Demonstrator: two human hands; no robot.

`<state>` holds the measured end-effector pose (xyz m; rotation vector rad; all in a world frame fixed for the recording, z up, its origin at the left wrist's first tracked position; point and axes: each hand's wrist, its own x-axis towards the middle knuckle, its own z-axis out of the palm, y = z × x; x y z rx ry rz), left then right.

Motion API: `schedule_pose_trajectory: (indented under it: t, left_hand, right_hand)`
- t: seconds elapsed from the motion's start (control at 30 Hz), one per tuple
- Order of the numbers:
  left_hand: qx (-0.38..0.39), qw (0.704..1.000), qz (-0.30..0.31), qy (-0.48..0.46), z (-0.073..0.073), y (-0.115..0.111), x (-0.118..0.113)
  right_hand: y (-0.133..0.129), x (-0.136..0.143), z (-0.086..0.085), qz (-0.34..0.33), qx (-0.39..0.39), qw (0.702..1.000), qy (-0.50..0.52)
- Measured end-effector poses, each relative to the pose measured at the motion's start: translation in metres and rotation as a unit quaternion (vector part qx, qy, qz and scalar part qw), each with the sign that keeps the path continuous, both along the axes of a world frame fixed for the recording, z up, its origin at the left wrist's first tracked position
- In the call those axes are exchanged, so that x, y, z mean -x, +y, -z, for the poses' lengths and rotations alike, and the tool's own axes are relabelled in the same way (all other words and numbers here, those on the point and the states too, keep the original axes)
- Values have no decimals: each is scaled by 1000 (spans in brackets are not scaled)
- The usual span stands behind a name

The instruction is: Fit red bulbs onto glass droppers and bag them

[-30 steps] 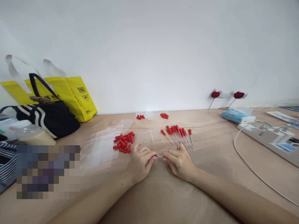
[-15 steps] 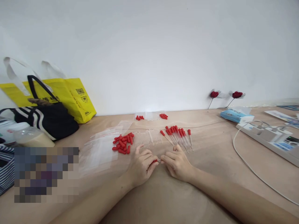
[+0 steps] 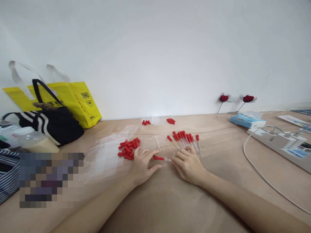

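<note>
My right hand [image 3: 188,165] pinches the clear tube of a dropper [image 3: 159,158], whose red bulb points left. Beside that bulb, my left hand [image 3: 144,165] has its fingers apart and holds nothing. Loose red bulbs [image 3: 127,149] lie in a pile just behind my left hand. A row of clear tubes [image 3: 155,142] lies behind both hands. Several droppers with red bulbs [image 3: 183,135] are spread behind my right hand, their tubes pointing toward me.
Clear plastic bags [image 3: 107,155] lie left of the bulbs. A yellow bag [image 3: 85,103], a black bag [image 3: 63,124] and a bottle [image 3: 36,142] stand at the left. Tissues [image 3: 247,120], a power strip [image 3: 286,149] and its cable are at the right.
My left hand has opened and let go of the red bulb. My right hand has moved slightly right and up with the dropper, which now shows between the hands.
</note>
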<state>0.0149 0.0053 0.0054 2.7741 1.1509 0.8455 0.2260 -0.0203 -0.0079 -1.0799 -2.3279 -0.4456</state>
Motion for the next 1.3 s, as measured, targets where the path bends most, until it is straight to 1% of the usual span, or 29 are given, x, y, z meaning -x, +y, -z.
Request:
schedule_pose_trajectory:
  t: [0.07,0.1,0.2,0.27,0.37,0.43,0.63,0.73,0.83,0.9,1.03,1.17,1.3]
  left_hand:
    - [-17,999,-33,5,0,3,5]
    - [-35,998,-53,6,-1,5,8]
    - [-90,989,-120,1,-1,10,18]
    - [-109,982,-153,2,0,13,23]
    - [-122,977,-175,16,1,16,31]
    - [-127,974,-183,27,2,16,35]
    - [-129,964,-224,60,0,13,48]
    - [-117,962,-235,80,-1,12,50]
    - [-111,958,-244,96,-2,14,51]
    - [-120,955,-250,103,-2,15,52]
    - [-132,946,-262,141,-5,16,52]
    - [-103,932,-285,199,-12,11,52]
    - [-76,923,-295,235,-16,7,48]
  right_hand:
    - [2,-3,0,35,12,999,10]
    - [5,-4,-1,63,19,998,18]
    - [16,-5,-5,171,33,983,52]
    - [27,-3,-7,234,44,969,67]
    - [42,0,-8,296,66,951,69]
    - [48,2,-9,320,73,942,68]
    - [51,1,-8,324,69,941,66]
    - [55,1,-8,335,87,935,71]
    - [58,7,-12,330,104,935,79]
    - [60,14,-16,328,129,933,74]
    - [67,34,-23,342,195,918,49]
    - [79,46,-25,354,237,904,34]
    - [87,49,-26,366,276,888,27]
